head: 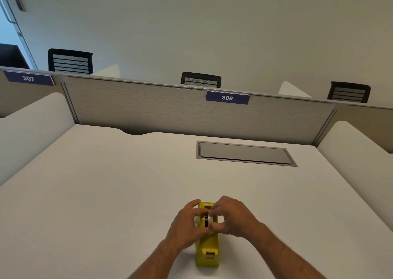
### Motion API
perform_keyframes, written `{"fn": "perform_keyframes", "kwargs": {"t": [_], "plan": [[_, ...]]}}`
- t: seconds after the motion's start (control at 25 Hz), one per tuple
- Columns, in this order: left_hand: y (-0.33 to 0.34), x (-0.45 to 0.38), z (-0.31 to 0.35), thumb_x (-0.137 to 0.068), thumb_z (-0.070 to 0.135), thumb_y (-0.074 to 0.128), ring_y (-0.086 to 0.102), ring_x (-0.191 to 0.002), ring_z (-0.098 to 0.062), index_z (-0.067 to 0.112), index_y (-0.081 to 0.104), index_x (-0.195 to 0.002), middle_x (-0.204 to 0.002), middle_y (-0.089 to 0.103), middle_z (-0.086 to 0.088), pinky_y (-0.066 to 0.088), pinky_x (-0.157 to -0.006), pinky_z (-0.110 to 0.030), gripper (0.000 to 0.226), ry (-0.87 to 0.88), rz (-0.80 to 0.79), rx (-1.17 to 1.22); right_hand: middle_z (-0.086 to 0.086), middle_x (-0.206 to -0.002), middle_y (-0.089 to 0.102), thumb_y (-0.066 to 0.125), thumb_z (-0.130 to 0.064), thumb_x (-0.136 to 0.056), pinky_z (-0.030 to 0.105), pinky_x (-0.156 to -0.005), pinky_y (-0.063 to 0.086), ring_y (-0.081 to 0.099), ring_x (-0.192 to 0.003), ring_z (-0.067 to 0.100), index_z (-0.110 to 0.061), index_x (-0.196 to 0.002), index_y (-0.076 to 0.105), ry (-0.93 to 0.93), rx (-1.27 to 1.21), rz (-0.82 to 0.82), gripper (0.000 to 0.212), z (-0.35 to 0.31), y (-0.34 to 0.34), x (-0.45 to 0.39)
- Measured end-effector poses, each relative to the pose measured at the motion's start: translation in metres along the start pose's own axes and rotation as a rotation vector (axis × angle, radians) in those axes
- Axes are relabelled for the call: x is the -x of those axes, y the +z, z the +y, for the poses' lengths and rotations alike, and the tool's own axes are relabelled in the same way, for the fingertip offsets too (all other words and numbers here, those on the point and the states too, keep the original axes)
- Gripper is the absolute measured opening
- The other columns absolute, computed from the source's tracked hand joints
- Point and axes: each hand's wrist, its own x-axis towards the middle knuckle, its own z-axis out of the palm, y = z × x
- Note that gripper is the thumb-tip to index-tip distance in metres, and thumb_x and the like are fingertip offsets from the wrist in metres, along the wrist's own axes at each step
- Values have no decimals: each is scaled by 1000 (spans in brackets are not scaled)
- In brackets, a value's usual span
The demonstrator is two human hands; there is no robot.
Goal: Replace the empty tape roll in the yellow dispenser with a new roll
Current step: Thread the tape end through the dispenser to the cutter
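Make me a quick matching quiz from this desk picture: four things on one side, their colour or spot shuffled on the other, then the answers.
Things:
1. tape dispenser
2. sign 306
3. cable hatch
4. sign 307

Descriptions:
A. grey panel set into the desk
B. yellow, between both hands
C. on the partition, far left
D. on the partition, above the hatch

Pairs: 1-B, 2-D, 3-A, 4-C

2 bare forearms — left hand (pixel 187 223), right hand (pixel 231 217) — unsleeved.
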Motion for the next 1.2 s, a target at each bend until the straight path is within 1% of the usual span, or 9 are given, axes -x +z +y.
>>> {"fn": "perform_keyframes", "kwargs": {"t": [0.12, 0.28, 0.44, 0.6, 0.84, 0.92, 1.04, 1.2], "plan": [[0, 0, 0, -65, 57, 79, 36, -137, -14, 45, 58, -123, -153, 34, 14, 38, -108, -38, 63, 7, 3, -11, -9, -97, 74, 61, -47, -84, 32, -72, 54, 56, -89, 9, -27, -102, 76, -4, -20, 16, 30, 0, -3, -1], [-2, 0, 1, -65, 59, 78, 37, -137, -14, 45, 59, -122, -152, 34, 14, 39, -107, -38, 61, 10, 5, -27, -10, -97, 74, 60, -52, -82, 28, -69, 53, 55, -89, 8, -27, -103, 75, -23, -2, 27, 36, 1, 0, -1], [-2, -1, 0, -65, 59, 79, 37, -135, -14, 44, 59, -123, -152, 34, 14, 39, -105, -35, 63, 18, 1, -28, -10, -94, 75, 58, -50, -84, 30, -69, 54, 56, -87, 7, -27, -100, 76, -46, 6, 42, 33, 2, 0, -1], [-2, -1, 2, -67, 61, 77, 37, -136, -14, 42, 60, -123, -152, 35, 13, 40, -106, -36, 62, 17, 8, -36, -10, -95, 74, 61, -54, -81, 26, -67, 53, 55, -87, 7, -27, -102, 75, -63, 17, 39, 37, 3, 1, -2], [-1, -2, 1, -65, 58, 79, 37, -136, -14, 42, 61, -123, -151, 36, 13, 40, -106, -36, 62, 16, 2, -14, -8, -96, 74, 61, -49, -84, 30, -68, 54, 55, -89, 9, -25, -101, 76, -82, 10, 31, 33, 4, 1, -1], [-2, -2, 0, -64, 57, 80, 37, -135, -13, 43, 61, -122, -151, 35, 14, 40, -105, -34, 63, 14, 1, -4, -7, -97, 75, 61, -47, -85, 30, -69, 54, 56, -89, 9, -25, -101, 76, -94, 15, 23, 31, 4, 0, -1], [-1, -2, -1, -62, 57, 81, 37, -134, -11, 43, 60, -123, -151, 34, 17, 37, -100, -27, 66, 6, -7, -14, -7, -100, 75, 61, -43, -88, 31, -71, 54, 57, -91, 10, -25, -103, 76, -102, 16, 34, 28, 5, -2, 0], [-1, -3, -1, -63, 60, 79, 36, -135, -12, 43, 61, -122, -151, 34, 16, 39, -103, -31, 64, -1, -5, -18, -8, -98, 74, 60, -53, -83, 27, -70, 53, 55, -90, 9, -26, -103, 75, -84, 7, 3, 38, 4, -2, 1]]}}
